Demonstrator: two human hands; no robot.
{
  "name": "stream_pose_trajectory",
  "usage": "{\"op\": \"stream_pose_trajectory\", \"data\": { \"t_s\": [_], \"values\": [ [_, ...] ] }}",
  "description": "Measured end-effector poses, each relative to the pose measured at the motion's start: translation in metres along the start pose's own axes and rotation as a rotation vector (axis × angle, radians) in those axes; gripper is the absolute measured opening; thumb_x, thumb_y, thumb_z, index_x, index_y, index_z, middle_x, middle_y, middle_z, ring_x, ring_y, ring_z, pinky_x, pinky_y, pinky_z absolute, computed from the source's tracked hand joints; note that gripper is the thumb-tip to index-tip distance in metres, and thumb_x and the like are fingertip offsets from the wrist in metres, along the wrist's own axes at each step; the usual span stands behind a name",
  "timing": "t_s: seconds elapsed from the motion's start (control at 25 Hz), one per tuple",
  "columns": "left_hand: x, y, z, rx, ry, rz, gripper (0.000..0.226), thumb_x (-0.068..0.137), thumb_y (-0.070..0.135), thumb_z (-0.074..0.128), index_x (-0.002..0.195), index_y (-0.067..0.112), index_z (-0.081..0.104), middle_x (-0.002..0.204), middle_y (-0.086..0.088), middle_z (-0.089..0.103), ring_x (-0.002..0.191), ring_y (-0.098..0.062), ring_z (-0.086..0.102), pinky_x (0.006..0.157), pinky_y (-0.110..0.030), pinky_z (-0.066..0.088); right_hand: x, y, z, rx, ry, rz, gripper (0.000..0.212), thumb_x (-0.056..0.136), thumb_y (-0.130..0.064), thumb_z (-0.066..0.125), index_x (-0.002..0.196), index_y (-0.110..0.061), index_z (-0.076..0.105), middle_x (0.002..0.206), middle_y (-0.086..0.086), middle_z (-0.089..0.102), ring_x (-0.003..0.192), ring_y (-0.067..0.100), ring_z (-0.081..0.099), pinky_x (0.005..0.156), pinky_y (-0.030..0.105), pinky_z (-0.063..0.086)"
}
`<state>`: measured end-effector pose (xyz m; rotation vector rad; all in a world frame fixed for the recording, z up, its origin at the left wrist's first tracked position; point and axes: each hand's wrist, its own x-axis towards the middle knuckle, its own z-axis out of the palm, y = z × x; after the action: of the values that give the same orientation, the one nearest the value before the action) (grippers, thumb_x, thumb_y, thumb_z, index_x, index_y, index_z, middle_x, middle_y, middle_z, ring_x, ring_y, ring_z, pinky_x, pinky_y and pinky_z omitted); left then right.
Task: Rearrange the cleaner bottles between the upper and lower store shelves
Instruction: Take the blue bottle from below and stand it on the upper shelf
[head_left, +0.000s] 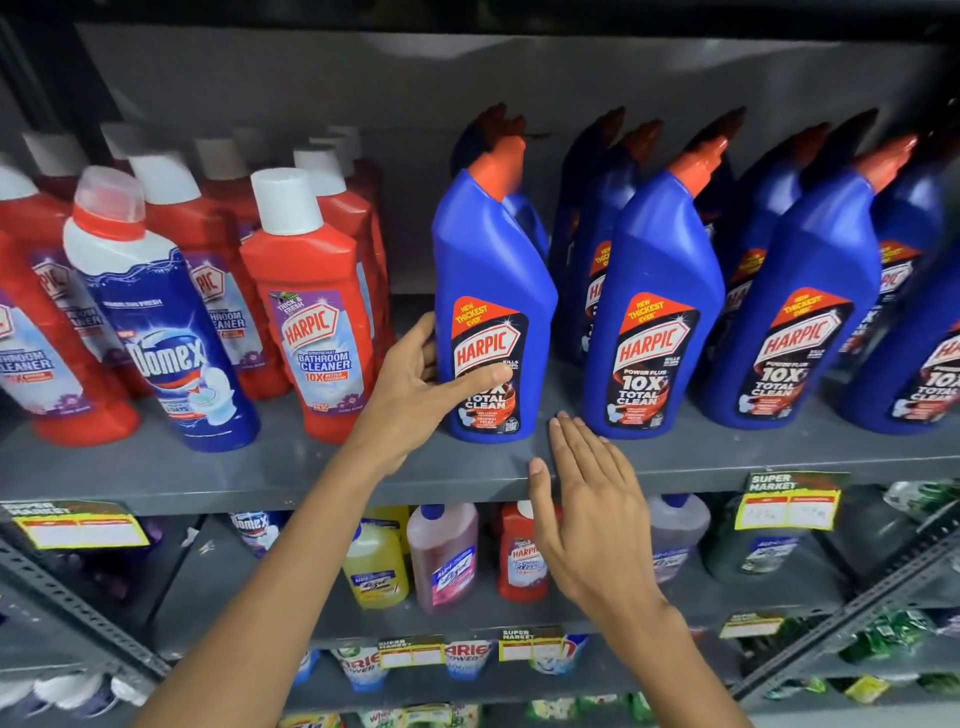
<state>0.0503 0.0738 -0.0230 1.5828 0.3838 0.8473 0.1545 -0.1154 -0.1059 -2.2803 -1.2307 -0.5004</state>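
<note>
On the upper shelf (260, 478) a blue Harpic bottle (493, 270) with an orange cap stands upright. My left hand (421, 384) wraps its lower left side, thumb across the label. My right hand (587, 499) hovers flat and open at the shelf's front edge, just right of that bottle, holding nothing. More blue Harpic bottles (654, 312) stand in rows to the right. Red Harpic bathroom cleaner bottles (317, 312) and a blue-and-white Domex bottle (156, 332) stand to the left. On the lower shelf (571, 618) are a yellow bottle (374, 566), a pink one (444, 561) and a red Harpic bottle (519, 551).
Yellow price tags (789, 504) hang on the shelf edges. A gap lies between the red bottles and the held blue bottle. Detergent packs (467, 660) fill a shelf further down. Metal shelf braces (78, 613) slant at the left and right.
</note>
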Motion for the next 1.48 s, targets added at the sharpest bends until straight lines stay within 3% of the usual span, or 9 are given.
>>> {"op": "stream_pose_trajectory", "data": {
  "t_s": [0.52, 0.8, 0.88, 1.0, 1.08, 1.16, 1.24, 1.36, 1.48],
  "values": [
    [-0.003, -0.005, 0.004, -0.043, 0.044, 0.018, 0.056, 0.079, 0.021, 0.098, 0.124, 0.042, 0.072, 0.122, 0.006, 0.085, 0.112, -0.013, 0.081, 0.084, -0.023, 0.066, 0.000, 0.002, 0.002, 0.019, 0.017, -0.012, 0.057, 0.111, -0.042, 0.040, 0.155, -0.009, 0.056, 0.160, 0.007, 0.059, 0.151, 0.021, 0.054, 0.131, 0.037, 0.036],
    [-0.011, -0.022, 0.012, -0.031, 0.171, -0.024, 0.047, 0.083, 0.022, 0.096, 0.122, 0.032, 0.073, 0.119, 0.007, 0.085, 0.110, -0.012, 0.082, 0.085, -0.028, 0.070, 0.000, 0.002, 0.003, 0.033, 0.018, -0.009, 0.059, 0.111, -0.045, 0.036, 0.155, -0.010, 0.055, 0.161, 0.007, 0.058, 0.152, 0.020, 0.053, 0.131, 0.038, 0.035],
    [-0.017, -0.020, 0.013, 0.016, 0.173, -0.030, 0.059, 0.081, 0.022, 0.097, 0.133, 0.023, 0.068, 0.123, 0.005, 0.083, 0.115, -0.012, 0.080, 0.090, -0.025, 0.068, -0.001, 0.002, 0.005, 0.042, 0.023, -0.011, 0.058, 0.112, -0.044, 0.037, 0.156, -0.010, 0.055, 0.162, 0.006, 0.057, 0.153, 0.020, 0.052, 0.131, 0.038, 0.034],
    [-0.047, -0.015, 0.008, 0.246, 0.350, 0.179, 0.080, 0.079, 0.028, 0.099, 0.146, 0.019, 0.055, 0.141, 0.004, 0.070, 0.130, -0.012, 0.070, 0.099, -0.016, 0.059, -0.003, 0.005, 0.006, 0.098, 0.039, -0.014, 0.056, 0.113, -0.043, 0.040, 0.158, -0.012, 0.052, 0.164, 0.003, 0.055, 0.155, 0.018, 0.048, 0.133, 0.036, 0.029],
    [-0.084, -0.026, 0.007, 0.406, 0.463, 0.412, 0.062, 0.086, 0.031, 0.095, 0.135, 0.018, 0.061, 0.134, 0.004, 0.070, 0.124, -0.018, 0.071, 0.100, -0.020, 0.058, -0.008, 0.010, 0.008, 0.167, 0.068, -0.040, 0.056, 0.112, -0.042, 0.046, 0.160, -0.014, 0.048, 0.167, 0.000, 0.050, 0.159, 0.015, 0.042, 0.135, 0.035, 0.025],
    [-0.129, -0.053, 0.010, 0.500, 0.395, 0.476, 0.036, 0.092, 0.035, 0.089, 0.117, 0.023, 0.067, 0.114, 0.011, 0.072, 0.103, -0.017, 0.074, 0.091, -0.022, 0.056, -0.023, 0.017, 0.013, 0.284, 0.119, -0.069, 0.057, 0.110, -0.034, 0.055, 0.162, -0.014, 0.044, 0.171, -0.002, 0.044, 0.162, 0.015, 0.037, 0.136, 0.036, 0.023],
    [-0.169, -0.085, 0.018, 0.475, 0.239, 0.284, 0.027, 0.092, 0.044, 0.086, 0.107, 0.032, 0.067, 0.101, 0.014, 0.072, 0.090, -0.016, 0.073, 0.082, -0.023, 0.057, -0.051, 0.026, 0.022, 0.415, 0.180, -0.063, 0.058, 0.107, -0.026, 0.060, 0.162, -0.013, 0.044, 0.172, -0.003, 0.043, 0.163, 0.021, 0.036, 0.135, 0.037, 0.025],
    [-0.198, -0.124, 0.030, 0.414, 0.157, -0.083, 0.038, 0.086, 0.069, 0.079, 0.107, 0.038, 0.069, 0.099, 0.013, 0.077, 0.089, -0.012, 0.075, 0.080, -0.025, 0.061, -0.096, 0.044, 0.037, 0.536, 0.177, 0.008, 0.059, 0.104, -0.022, 0.063, 0.160, -0.014, 0.046, 0.171, -0.001, 0.045, 0.161, 0.026, 0.041, 0.129, 0.039, 0.039],
    [-0.197, -0.153, 0.044, 0.331, 0.170, -0.234, 0.035, 0.083, 0.058, 0.085, 0.108, 0.039, 0.069, 0.102, 0.012, 0.078, 0.093, -0.014, 0.077, 0.087, -0.039, 0.065, -0.118, 0.060, 0.043, 0.575, 0.071, 0.087, 0.061, 0.103, -0.022, 0.064, 0.161, -0.016, 0.045, 0.172, -0.006, 0.043, 0.161, 0.021, 0.041, 0.124, 0.044, 0.043]
  ]
}}
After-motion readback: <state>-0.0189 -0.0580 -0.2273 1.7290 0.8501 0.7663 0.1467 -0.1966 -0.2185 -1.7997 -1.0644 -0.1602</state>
